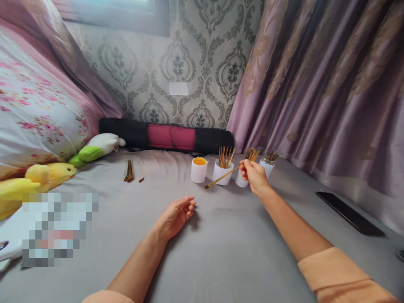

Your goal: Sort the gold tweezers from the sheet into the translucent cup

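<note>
Between the fingertips of my right hand (254, 176) is a thin golden-brown stick (222, 176). It slants down to the left, and its lower end is thicker and darker. It passes in front of a white cup (222, 178) with several thin upright sticks in it. Just behind my right hand stands another white cup (241, 181) of sticks, partly hidden by the hand. To its right is a further white container (268, 167) of darker sticks. Leftmost in the row is a white cup (198, 173) with a yellow-orange inside. My left hand (177, 215) hovers low over the sheet, fingers loosely curled and apart, holding nothing.
On the grey sheet (221, 252) lie a brown bundle (129, 171) and a small brown piece (141, 179). A black phone (350, 213) is at right. Plush toys (47, 176) and a pixelated patch line the left. A black and maroon roll (170, 136) lies along the wall.
</note>
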A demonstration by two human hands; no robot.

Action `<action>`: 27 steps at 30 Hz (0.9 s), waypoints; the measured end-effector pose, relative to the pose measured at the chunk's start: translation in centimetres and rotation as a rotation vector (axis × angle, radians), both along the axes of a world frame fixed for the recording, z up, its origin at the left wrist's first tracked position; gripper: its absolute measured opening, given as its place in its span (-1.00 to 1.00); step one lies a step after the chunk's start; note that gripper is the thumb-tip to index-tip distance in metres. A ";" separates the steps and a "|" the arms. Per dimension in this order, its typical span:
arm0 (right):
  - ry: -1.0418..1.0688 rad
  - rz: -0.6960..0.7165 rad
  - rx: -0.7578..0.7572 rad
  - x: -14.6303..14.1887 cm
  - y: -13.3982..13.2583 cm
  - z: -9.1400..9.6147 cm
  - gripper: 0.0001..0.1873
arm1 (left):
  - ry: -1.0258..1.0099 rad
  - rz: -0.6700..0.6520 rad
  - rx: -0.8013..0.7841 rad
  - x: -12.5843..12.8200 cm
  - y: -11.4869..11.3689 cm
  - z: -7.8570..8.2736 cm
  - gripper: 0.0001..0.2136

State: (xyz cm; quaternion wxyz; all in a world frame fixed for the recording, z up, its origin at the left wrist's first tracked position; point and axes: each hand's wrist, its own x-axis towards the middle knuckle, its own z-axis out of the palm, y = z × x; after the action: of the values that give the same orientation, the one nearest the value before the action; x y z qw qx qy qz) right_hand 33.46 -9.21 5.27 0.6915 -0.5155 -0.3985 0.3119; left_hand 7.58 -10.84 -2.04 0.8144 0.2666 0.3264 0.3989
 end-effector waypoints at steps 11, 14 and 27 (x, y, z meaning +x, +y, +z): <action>-0.081 -0.212 0.030 3.6 0.7 4.7 -0.77 | -0.033 0.005 -0.021 -0.1 0.2 -0.1 -0.84; -0.103 -0.276 0.011 4.2 0.9 5.7 -0.77 | -0.035 0.011 -0.027 -0.1 0.1 0.0 -0.84; -0.444 -0.481 -0.020 6.4 3.7 7.7 -0.72 | -0.036 0.018 -0.036 -0.2 0.1 0.0 -0.84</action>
State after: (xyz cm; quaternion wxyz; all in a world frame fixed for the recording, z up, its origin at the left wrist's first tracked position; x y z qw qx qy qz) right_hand 39.84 -5.55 12.95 0.6364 -0.6572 -0.4031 0.0235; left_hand 7.41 -10.69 -2.05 0.8212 0.2418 0.3214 0.4048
